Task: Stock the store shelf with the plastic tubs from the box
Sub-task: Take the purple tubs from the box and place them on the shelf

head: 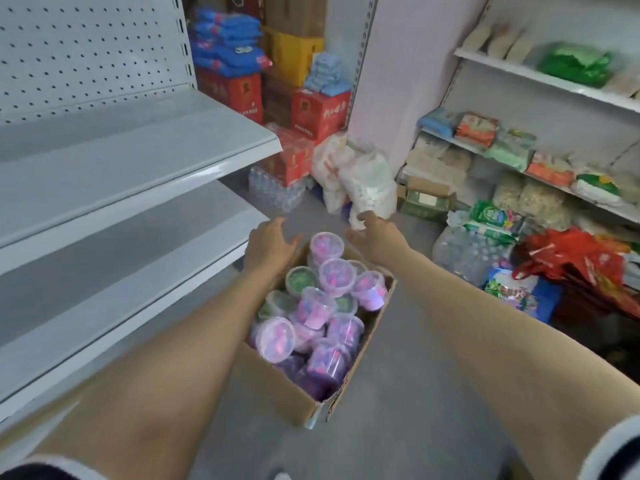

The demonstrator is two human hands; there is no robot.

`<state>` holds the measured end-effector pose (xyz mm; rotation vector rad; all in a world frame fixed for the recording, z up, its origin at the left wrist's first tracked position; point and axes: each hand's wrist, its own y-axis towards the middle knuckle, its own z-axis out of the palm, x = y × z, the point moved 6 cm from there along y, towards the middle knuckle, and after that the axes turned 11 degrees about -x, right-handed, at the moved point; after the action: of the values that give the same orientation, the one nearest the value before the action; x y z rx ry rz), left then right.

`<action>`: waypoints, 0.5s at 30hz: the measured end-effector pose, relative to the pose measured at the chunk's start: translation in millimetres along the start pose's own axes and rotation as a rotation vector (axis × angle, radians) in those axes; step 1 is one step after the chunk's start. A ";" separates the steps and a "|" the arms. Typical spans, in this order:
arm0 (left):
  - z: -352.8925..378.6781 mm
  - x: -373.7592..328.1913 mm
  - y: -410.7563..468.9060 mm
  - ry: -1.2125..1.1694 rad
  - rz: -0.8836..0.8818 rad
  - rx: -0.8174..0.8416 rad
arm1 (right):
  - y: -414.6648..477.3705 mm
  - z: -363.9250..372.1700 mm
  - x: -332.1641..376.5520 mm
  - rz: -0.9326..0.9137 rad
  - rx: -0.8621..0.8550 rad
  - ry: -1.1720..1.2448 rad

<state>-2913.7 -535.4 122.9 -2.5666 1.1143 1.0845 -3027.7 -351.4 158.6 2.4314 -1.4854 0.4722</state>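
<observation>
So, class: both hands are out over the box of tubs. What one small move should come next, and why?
Probably close on the purple tub at the far end of the box and lift it: the left hand and right hand flank it, open and holding nothing, and no tub shows on the grey shelf.

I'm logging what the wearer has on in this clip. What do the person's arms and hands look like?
Both forearms are bare down to the left hand and right hand; no gloves, watch or rings show. Short sleeves show at the bottom corners: the left sleeve is dark with a pale band at its edge, the right sleeve pale with a dark stripe.
</observation>
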 end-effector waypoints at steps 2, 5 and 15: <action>21.5 10.1 5.6 0.026 -0.024 0.031 | 12.4 20.0 -14.6 0.034 0.056 0.013; 60.7 29.5 9.6 0.060 -0.083 0.107 | 31.0 53.5 -40.8 0.075 0.146 0.024; 189.6 91.7 -1.3 0.104 -0.468 0.276 | 113.7 155.6 -120.7 0.066 0.445 -0.051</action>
<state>-2976.9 -514.4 -76.9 -2.4940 0.5782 0.6441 -3158.7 -363.0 -26.9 2.7447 -1.6283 0.8393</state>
